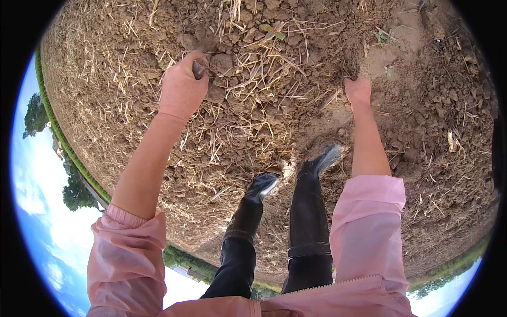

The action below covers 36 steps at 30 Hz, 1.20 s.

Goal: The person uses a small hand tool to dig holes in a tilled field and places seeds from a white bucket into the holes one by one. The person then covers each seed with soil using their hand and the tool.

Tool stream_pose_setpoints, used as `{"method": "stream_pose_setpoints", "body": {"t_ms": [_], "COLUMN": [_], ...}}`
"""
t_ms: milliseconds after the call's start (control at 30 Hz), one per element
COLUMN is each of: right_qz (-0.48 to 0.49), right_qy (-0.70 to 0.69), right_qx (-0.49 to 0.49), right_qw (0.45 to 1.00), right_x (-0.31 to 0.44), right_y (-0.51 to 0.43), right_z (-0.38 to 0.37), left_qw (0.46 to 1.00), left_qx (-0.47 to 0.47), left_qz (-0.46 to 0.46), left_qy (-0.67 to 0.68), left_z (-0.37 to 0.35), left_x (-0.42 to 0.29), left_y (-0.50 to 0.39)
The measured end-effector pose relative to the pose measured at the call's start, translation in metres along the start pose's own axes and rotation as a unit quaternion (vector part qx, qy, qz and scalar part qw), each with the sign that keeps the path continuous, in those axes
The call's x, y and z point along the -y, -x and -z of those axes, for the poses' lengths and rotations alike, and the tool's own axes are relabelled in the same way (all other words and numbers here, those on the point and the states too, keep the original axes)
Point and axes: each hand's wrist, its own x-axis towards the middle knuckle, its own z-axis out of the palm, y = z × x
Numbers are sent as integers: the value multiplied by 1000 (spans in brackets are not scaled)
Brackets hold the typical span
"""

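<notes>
My left hand (182,83) is closed in a fist around a brown handle (199,69), whose blunt end sticks out by the thumb. Whatever the handle belongs to is hidden behind the fist. To the right, my right hand (358,92) is down at the soil with its fingers curled away from view. A dark, stringy clump (349,71) lies just beyond its fingertips; whether the hand grips it is unclear. Between the two hands spreads cloddy brown soil (222,63) strewn with dry straw (257,75).
A small green and reddish seedling (273,31) grows ahead, and a low green weed (382,37) stands farther right. Below are my black rubber boots, the left (263,186) and the right (328,156), on the soil. A smoother soil strip (390,67) runs at right.
</notes>
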Motion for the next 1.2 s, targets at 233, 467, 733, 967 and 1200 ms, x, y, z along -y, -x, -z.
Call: {"method": "stream_pose_setpoints", "body": {"t_ms": [233,467,733,967,1200], "right_qz": [99,278,256,208,210], "right_qy": [-46,-91,-39,-102,-127], "right_qx": [-56,-37,-63,-72,-40], "right_qw": [992,956,964,970,969], "right_x": [41,161,153,152,130], "right_y": [62,101,99,115,108], "right_z": [35,31,4,3,25], "left_qw": [1000,999,999,994,972], "left_qx": [3,16,9,-62,-85], "left_qz": [-7,-23,-39,-68,43], "left_qy": [1,-14,-3,67,214], "left_z": [1,1,0,2,78], "left_x": [4,2,7,33,10], "left_y": [-3,-8,-2,25,101]}}
